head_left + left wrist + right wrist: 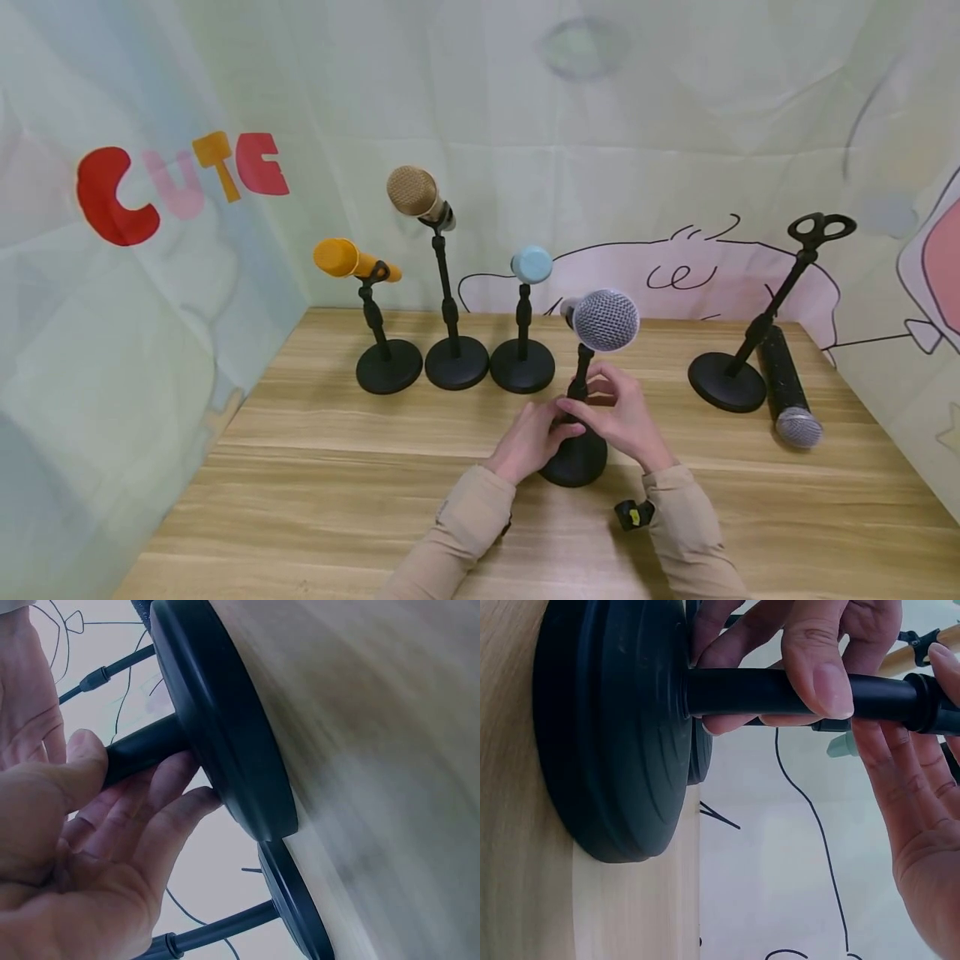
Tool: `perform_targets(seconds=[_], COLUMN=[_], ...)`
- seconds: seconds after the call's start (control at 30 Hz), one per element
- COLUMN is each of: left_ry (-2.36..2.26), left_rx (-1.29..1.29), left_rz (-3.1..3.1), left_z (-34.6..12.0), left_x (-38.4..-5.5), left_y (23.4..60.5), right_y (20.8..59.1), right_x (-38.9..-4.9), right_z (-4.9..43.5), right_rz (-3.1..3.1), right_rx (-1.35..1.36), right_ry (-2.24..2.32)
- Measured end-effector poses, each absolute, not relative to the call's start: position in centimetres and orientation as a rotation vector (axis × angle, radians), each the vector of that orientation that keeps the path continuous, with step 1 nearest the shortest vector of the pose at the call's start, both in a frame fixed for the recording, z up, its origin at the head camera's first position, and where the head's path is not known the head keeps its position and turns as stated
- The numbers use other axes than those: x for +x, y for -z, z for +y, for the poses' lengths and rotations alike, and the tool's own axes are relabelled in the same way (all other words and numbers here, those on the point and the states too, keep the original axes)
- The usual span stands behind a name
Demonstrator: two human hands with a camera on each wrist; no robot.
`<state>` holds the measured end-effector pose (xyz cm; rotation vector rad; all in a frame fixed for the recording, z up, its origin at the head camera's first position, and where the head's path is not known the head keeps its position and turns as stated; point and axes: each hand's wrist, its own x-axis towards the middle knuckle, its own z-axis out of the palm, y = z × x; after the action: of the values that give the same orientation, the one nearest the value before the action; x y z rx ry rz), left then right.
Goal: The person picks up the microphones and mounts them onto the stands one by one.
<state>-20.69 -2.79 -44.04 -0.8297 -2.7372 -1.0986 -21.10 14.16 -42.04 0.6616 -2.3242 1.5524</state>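
Note:
A silver-mesh microphone (606,320) sits on a black desk microphone stand (576,467) in the middle of the table. Low on its pole (146,750), just above the round base, my left hand (525,442) grips with thumb and fingers. Higher up, at the collar (922,701), my right hand (626,417) holds the same stand, thumb on one side and fingers on the other. The right wrist view shows the left thumb (831,686) lying across the pole. Part of the pole is hidden behind both hands in the head view.
Behind to the left stand an orange microphone (341,257), a gold one (412,192) and a light blue one (532,264), each on a black stand. At right are a stand with a bare clip (821,229) and a black microphone (783,375) lying down.

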Motion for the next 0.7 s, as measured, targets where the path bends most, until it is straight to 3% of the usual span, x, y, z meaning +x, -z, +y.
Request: perform_targets(seconds=[0.7], left_ry=[1.132], left_rx=[-0.810], left_rz=[-2.769], left_z=[-2.66], left_x=[-20.79], left_y=[43.91], right_y=[41.68], right_x=[-20.87], right_z=[14.61], right_rz=[-2.443], right_rx=[0.679], right_ry=[-1.539])
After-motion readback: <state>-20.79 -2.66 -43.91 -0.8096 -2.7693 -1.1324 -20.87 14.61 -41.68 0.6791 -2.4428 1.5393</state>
